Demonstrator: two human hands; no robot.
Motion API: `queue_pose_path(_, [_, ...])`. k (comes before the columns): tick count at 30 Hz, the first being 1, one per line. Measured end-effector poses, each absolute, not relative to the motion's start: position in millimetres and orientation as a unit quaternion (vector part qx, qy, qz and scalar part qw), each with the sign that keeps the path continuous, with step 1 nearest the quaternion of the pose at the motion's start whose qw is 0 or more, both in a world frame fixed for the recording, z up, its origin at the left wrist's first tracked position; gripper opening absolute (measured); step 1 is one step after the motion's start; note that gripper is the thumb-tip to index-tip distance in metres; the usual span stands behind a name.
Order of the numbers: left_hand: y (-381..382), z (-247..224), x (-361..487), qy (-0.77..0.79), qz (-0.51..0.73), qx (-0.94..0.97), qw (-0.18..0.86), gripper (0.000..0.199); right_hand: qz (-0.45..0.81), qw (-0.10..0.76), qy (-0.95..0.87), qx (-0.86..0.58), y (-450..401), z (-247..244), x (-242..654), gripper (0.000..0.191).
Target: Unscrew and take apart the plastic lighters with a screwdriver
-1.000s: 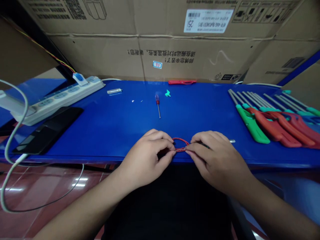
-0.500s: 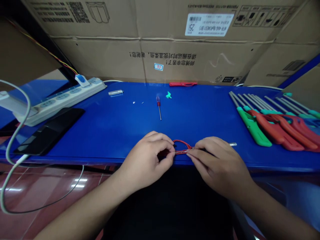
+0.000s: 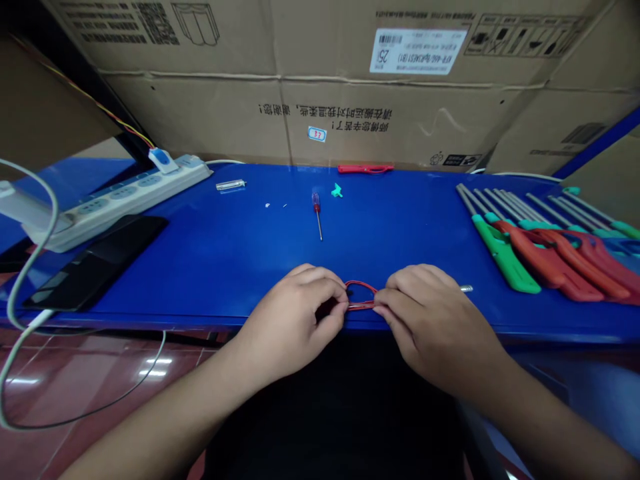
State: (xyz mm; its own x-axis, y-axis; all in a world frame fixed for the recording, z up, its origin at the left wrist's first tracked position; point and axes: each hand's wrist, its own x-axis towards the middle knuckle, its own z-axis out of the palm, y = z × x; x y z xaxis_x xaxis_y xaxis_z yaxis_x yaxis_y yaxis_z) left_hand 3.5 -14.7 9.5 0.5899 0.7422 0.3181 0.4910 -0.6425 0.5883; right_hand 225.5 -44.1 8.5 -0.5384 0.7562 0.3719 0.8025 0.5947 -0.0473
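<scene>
At the table's front edge, both my hands pinch a red long-nosed lighter [image 3: 361, 306], its trigger loop showing between them. My left hand [image 3: 303, 313] grips the body end, which its fingers largely hide. With thumb and fingertips my right hand [image 3: 425, 313] closes on the part beside the loop. A metal tube tip [image 3: 466, 289] shows beyond the right hand, apparently part of the same lighter. Farther back lie a small screwdriver [image 3: 317, 212], a green plastic piece [image 3: 337, 191] and a red casing half [image 3: 366, 169].
Several finished-looking lighters [image 3: 555, 260] in red and green lie at the right. To the left are a power strip [image 3: 135, 193], a black phone [image 3: 97, 263] on a white cable and a silver cylinder [image 3: 231, 185]. Cardboard [image 3: 330, 93] stands along the back.
My right hand has shifted slightly left along the lighter, and its fingertips now cover more beside the loop. My left hand stays nearly in place.
</scene>
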Motion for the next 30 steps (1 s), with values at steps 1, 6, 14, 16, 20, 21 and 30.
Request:
queue_pose_path(1, [-15.3,10.2,2.6,0.352,0.269,0.872,0.210,0.012,-0.065,0.183,-0.873,-0.446,-44.2,8.0,225.8,0.019])
queue_pose_path(6, [-16.4,14.3,-0.5,0.327,0.196,0.918,0.111,0.021,-0.053,0.185,-0.866,-0.462,-46.1,5.7,228.2,0.018])
queue_pose_path(14, [-8.9,18.7,-1.4,0.288,0.148,0.935,0.147,0.030,-0.028,0.183,-0.874,-0.450,-44.6,3.7,233.2,0.019])
queue_pose_path(16, [-9.5,17.3,-1.9,0.284,0.152,0.935,0.150,0.034,-0.027,0.183,-0.872,-0.453,-44.3,3.2,233.8,0.019])
queue_pose_path(20, [-10.9,14.7,-3.4,0.266,0.177,0.933,0.167,0.035,-0.025,0.182,-0.870,-0.458,-45.0,2.9,235.4,0.019])
queue_pose_path(21, [-10.8,14.6,-3.6,0.262,0.177,0.934,0.166,0.035,-0.024,0.182,-0.870,-0.458,-45.3,2.9,236.1,0.019])
queue_pose_path(30, [-7.8,20.7,-0.8,0.266,0.128,0.945,0.140,0.037,-0.032,0.196,-0.884,-0.423,-44.5,2.9,239.4,0.016])
